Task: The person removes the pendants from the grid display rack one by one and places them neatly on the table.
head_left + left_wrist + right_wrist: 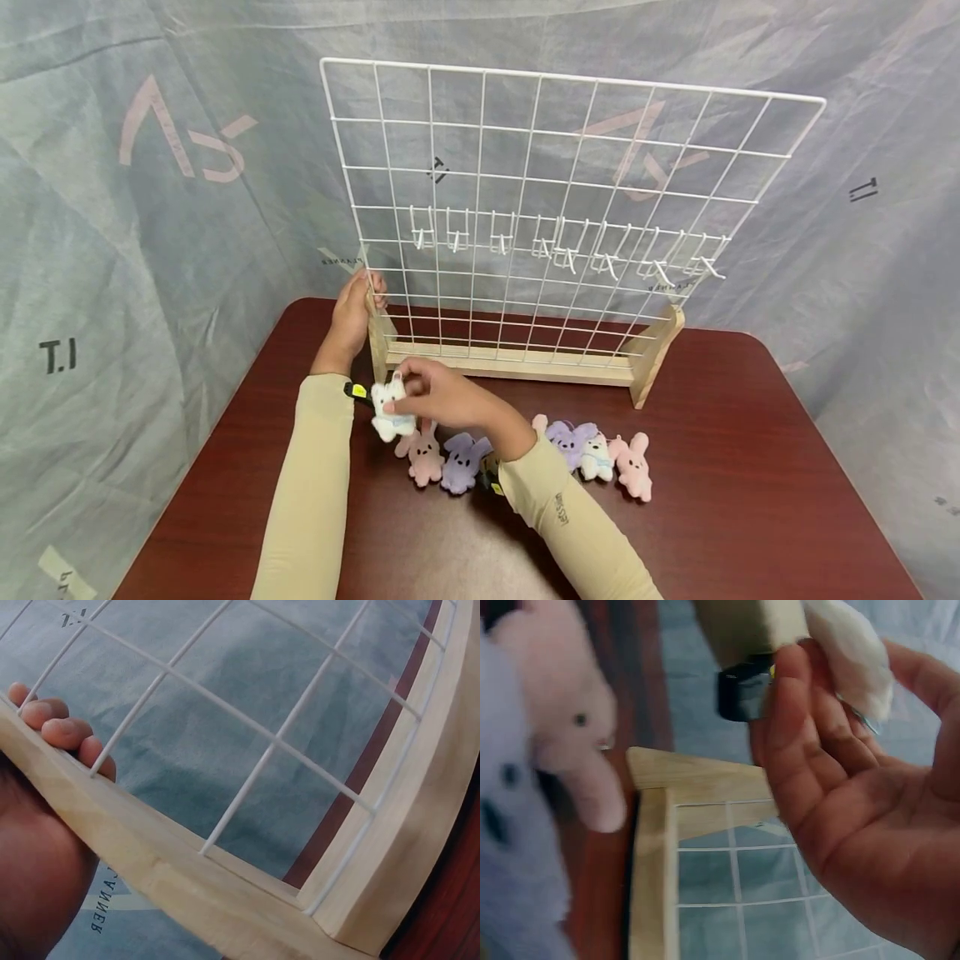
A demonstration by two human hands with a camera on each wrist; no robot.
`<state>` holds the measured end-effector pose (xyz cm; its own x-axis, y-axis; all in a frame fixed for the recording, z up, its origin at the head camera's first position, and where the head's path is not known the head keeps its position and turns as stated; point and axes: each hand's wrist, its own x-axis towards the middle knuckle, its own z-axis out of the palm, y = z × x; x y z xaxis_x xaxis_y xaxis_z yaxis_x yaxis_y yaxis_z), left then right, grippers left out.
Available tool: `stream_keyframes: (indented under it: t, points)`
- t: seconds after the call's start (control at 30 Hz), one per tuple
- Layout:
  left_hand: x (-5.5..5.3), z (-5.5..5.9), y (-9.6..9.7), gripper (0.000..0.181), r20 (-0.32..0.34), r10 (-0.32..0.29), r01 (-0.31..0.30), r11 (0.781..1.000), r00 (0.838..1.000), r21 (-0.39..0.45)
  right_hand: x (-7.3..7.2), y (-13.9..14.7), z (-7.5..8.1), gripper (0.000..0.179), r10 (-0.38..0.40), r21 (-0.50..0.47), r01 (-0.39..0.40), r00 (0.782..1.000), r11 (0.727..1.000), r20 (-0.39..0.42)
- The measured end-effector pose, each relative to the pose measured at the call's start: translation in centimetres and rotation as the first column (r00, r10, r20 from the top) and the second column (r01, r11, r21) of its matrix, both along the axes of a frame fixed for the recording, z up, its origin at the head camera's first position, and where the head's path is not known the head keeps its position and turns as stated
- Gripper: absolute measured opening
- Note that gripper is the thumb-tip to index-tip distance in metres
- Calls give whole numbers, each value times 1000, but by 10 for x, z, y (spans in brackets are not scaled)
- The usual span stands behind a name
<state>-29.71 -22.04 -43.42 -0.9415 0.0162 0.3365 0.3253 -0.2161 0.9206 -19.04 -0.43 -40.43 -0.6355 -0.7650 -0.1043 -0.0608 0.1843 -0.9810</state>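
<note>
My left hand grips the left wooden upright of a white wire grid rack, its fingers curled round the frame edge in the left wrist view. Between thumb and fingers, my right hand pinches a small white plush bear with a light blue band, raised over the table near the left forearm. The right wrist view shows the same white plush partly behind the fingers. Just below it lie a pink plush bunny and a purple plush bunny; the right wrist hides part of the row.
Several white hooks hang in a row across the grid. Right of the right forearm lie another purple plush, a white plush and a pink bunny. The rack's wooden base stands toward the back of the dark red table.
</note>
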Motion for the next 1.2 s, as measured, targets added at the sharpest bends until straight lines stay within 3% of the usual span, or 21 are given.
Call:
stream_keyframes:
  t: [0.17,0.33,0.57,0.87,1.2]
  points:
    - [-1,-1,1,32,-2,21,-21,1000,1000,6,1,-3,-18,24,132,133,-124,990,983,-53]
    - [-2,-3,2,30,-3,29,-29,1000,1000,11,3,-8,-30,26,165,172,-152,984,973,-65]
    - [-2,-3,0,33,-14,21,-21,999,1000,-24,5,-12,-41,29,161,198,-144,984,970,-71]
    - [-2,-2,1,32,7,21,-21,1000,1000,-23,6,-11,-38,30,123,280,-89,987,956,-107]
    - [0,-1,2,34,18,33,-32,999,999,-17,6,-9,-33,32,151,418,-33,956,908,-253]
